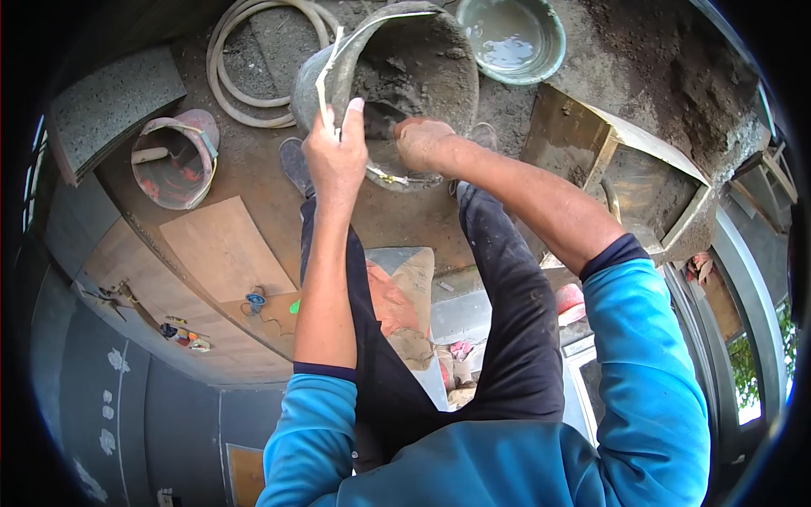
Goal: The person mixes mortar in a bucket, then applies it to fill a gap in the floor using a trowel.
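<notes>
A large grey bucket (pixel 304 80), crusted with mortar, leans with its mouth toward me between my feet. Grey, crumbly mortar (pixel 414 76) coats its inside. My left hand (pixel 336 156) is closed at the left of the bucket's mouth around a pale, cord-like handle (pixel 323 84), thumb pointing up. Over the near part of the opening my right hand (pixel 424 145) is closed in a fist, with a dark shape just left of its fingers. I cannot tell what it holds.
A green basin (pixel 555 51) with cloudy water stands behind right. A wooden box (pixel 629 148) is at the right, beside a dirt heap (pixel 676 59). On the left are a coiled hose (pixel 218 72), a smaller bucket (pixel 182 182) with a tool inside, and a board (pixel 224 245).
</notes>
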Demonstrator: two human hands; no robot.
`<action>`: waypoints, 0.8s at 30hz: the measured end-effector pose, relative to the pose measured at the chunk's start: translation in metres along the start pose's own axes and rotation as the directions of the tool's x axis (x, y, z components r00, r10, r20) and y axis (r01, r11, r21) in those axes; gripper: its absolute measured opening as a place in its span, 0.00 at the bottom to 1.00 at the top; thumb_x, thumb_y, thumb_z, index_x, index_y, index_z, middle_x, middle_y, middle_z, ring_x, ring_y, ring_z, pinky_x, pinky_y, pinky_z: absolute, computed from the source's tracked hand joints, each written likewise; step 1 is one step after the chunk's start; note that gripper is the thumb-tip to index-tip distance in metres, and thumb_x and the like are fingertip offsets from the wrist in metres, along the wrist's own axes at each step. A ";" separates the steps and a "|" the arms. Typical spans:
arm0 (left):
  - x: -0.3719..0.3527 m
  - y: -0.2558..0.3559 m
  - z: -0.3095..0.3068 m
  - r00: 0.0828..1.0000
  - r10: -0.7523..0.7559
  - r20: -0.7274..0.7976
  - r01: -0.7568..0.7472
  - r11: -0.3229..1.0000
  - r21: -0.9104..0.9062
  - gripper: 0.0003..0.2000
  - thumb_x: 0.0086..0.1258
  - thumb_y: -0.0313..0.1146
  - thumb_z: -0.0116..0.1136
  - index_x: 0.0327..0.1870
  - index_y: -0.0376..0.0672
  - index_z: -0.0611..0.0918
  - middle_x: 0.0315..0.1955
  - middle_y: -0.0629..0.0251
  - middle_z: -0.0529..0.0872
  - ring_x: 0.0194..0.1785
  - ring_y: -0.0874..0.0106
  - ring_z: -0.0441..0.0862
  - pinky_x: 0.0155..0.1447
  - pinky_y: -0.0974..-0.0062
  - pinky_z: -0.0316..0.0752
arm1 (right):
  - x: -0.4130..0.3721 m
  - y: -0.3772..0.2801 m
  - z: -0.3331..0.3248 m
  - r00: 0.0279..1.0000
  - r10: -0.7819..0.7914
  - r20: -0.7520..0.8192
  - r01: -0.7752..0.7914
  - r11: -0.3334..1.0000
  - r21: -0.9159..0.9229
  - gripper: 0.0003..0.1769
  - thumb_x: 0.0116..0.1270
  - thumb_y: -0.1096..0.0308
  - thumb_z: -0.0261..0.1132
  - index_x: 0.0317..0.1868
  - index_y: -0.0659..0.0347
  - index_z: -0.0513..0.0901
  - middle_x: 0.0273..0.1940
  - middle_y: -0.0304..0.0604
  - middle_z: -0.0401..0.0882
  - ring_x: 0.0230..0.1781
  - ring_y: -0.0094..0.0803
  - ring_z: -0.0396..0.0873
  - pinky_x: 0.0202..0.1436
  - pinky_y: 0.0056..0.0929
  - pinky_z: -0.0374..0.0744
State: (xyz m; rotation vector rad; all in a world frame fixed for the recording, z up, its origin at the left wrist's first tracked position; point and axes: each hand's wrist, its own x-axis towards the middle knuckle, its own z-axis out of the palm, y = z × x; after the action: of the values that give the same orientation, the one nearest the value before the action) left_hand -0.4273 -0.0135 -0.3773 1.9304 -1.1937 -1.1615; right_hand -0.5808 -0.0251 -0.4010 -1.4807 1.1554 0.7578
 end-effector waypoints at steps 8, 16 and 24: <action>-0.005 -0.009 -0.004 0.999 -0.025 0.024 0.024 1.000 0.013 0.15 0.74 0.36 0.65 0.35 0.30 0.80 0.20 0.52 0.81 0.25 0.71 0.78 0.31 0.68 0.72 | 0.062 0.057 0.000 0.987 -0.016 -0.163 -0.016 0.980 -0.199 0.16 0.66 0.69 0.60 0.50 0.57 0.89 0.55 0.52 0.86 0.56 0.43 0.86 0.55 0.40 0.84; -0.002 -0.017 -0.016 0.998 -0.034 0.045 0.033 0.999 0.033 0.16 0.73 0.36 0.66 0.33 0.30 0.79 0.19 0.53 0.81 0.23 0.69 0.79 0.31 0.68 0.73 | -0.014 0.011 0.007 0.999 0.013 -0.035 -0.017 0.994 -0.112 0.16 0.68 0.66 0.58 0.49 0.61 0.88 0.54 0.53 0.87 0.57 0.46 0.85 0.58 0.40 0.83; 0.006 -0.011 0.002 0.999 0.044 0.019 -0.046 0.995 0.090 0.15 0.72 0.36 0.65 0.34 0.28 0.81 0.21 0.44 0.82 0.26 0.53 0.84 0.33 0.64 0.76 | 0.027 0.042 -0.027 0.945 -0.044 -0.325 -0.012 0.985 -0.170 0.14 0.67 0.68 0.59 0.46 0.59 0.89 0.45 0.48 0.90 0.48 0.45 0.89 0.52 0.40 0.85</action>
State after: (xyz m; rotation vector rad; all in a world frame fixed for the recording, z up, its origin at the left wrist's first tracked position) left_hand -0.4235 -0.0140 -0.3896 1.9527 -1.3127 -1.1202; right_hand -0.6143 -0.0567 -0.4340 -1.8073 1.3510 0.6241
